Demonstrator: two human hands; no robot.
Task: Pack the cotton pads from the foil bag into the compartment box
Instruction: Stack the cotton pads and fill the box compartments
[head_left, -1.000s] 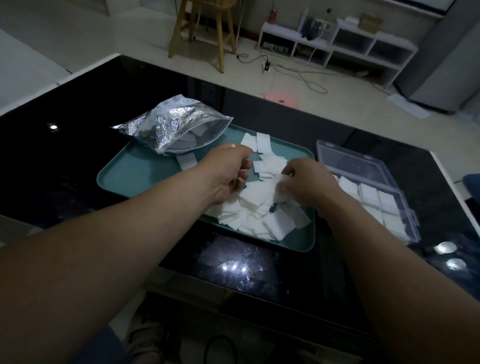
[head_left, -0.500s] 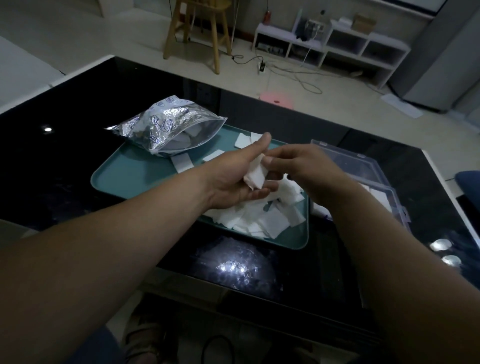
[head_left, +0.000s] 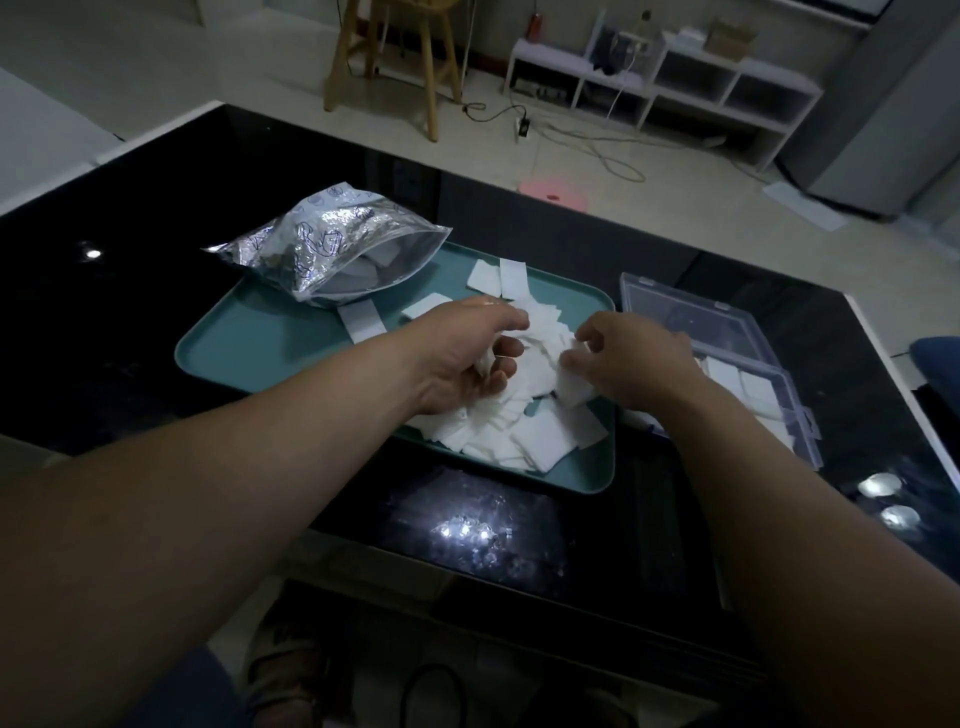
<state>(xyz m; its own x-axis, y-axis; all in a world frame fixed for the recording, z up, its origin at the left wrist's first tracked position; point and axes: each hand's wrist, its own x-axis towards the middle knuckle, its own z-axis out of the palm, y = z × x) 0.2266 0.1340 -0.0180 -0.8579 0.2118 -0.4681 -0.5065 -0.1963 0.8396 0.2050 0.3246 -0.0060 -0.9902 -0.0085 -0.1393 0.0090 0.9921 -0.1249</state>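
Fingers (head_left: 506, 347) of the left hand (head_left: 462, 353) curl round a few cotton pads (head_left: 485, 361); the right hand (head_left: 636, 364) pinches one. Black table (head_left: 130, 312) — teal tray (head_left: 244, 353) central, compartment box (head_left: 675, 312) at 3 o'clock, foil bag (head_left: 332, 254) at 10 — remaining pads heaped at the tray's 4 o'clock.

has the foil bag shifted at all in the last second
No. The foil bag still lies over the far left corner of the teal tray, with its open mouth toward the cotton pads.
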